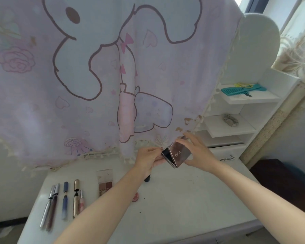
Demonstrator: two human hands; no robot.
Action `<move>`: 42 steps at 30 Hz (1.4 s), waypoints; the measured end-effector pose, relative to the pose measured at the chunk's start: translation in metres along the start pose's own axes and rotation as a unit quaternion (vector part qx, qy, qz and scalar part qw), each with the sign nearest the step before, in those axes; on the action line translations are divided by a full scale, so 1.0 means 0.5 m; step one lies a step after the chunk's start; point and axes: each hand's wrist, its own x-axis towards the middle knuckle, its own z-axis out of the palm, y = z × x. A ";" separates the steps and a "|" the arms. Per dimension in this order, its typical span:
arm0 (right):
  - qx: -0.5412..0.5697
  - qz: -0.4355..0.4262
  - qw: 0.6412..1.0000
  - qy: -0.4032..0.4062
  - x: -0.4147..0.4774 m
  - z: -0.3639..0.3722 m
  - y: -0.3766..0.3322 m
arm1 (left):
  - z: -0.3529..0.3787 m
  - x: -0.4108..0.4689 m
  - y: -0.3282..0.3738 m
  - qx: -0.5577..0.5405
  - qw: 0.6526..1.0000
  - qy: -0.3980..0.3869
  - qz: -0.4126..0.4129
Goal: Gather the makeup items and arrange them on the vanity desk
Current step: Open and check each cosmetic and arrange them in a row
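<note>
Both hands hold a shiny rose-gold makeup palette (179, 154) above the back of the white vanity desk (183, 205). My left hand (149, 160) pinches its dark open edge, and a dark stick pokes out below that hand. My right hand (195, 150) grips the lid from the right. On the desk's left, several pens and tubes (65, 199) lie in a row. An eyeshadow palette (105, 182) lies beside them, and a small red round item (135, 198) sits by my left forearm.
A pink cartoon cloth (98, 76) hangs over the mirror behind the desk. White shelves at the right hold a teal comb (243, 89) and a scrunchie (230, 120). A hair clip (227, 157) lies at the desk's back right. A dark object (280, 182) stands right of the desk.
</note>
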 end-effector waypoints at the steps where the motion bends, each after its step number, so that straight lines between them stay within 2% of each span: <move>1: 0.027 0.016 0.999 -0.007 0.001 0.009 0.001 | 0.003 0.000 -0.004 0.000 1.000 0.014 0.008; 3: 0.078 0.034 0.996 -0.014 0.003 0.022 -0.008 | 0.008 -0.002 -0.014 -0.001 0.999 0.040 0.022; 5: 0.191 0.093 0.977 0.013 0.008 0.025 -0.027 | 0.011 -0.002 -0.022 -0.001 0.997 0.064 0.039; 6: 0.285 0.153 0.945 0.039 0.014 0.027 -0.037 | 0.013 -0.004 -0.026 0.002 0.996 0.077 0.048; 8: 0.456 0.295 0.838 0.049 0.035 0.026 -0.063 | 0.016 -0.010 -0.033 0.013 0.993 0.103 0.064; 9: 0.490 0.336 0.804 0.037 0.048 0.027 -0.071 | 0.017 -0.014 -0.037 0.017 0.991 0.113 0.072; 10: 0.498 0.351 0.793 0.021 0.058 0.027 -0.078 | 0.018 -0.017 -0.042 0.024 0.989 0.120 0.078; 17: 0.517 0.328 0.791 0.024 0.089 0.023 -0.096 | 0.012 -0.016 -0.058 0.012 0.989 0.111 0.102; 20: 0.518 0.301 0.800 0.025 0.090 0.006 -0.087 | -0.013 -0.017 -0.057 0.046 0.991 0.064 0.106; 23: 0.493 0.252 0.832 -0.034 0.084 -0.027 -0.064 | -0.047 -0.010 -0.044 0.116 0.989 0.001 0.095; 27: 0.441 0.158 0.867 -0.170 0.070 -0.059 -0.029 | -0.073 0.005 -0.013 0.075 0.997 -0.004 0.032; 32: 0.417 0.116 0.859 -0.273 0.077 -0.052 -0.001 | -0.079 0.027 -0.026 0.207 0.978 -0.004 0.018; 37: 0.428 0.101 0.817 -0.372 0.092 -0.005 0.023 | -0.071 0.032 -0.048 0.232 0.971 -0.055 0.004; 42: 0.446 0.120 0.804 -0.373 0.100 0.049 0.046 | -0.074 0.037 -0.076 0.225 0.972 -0.057 0.025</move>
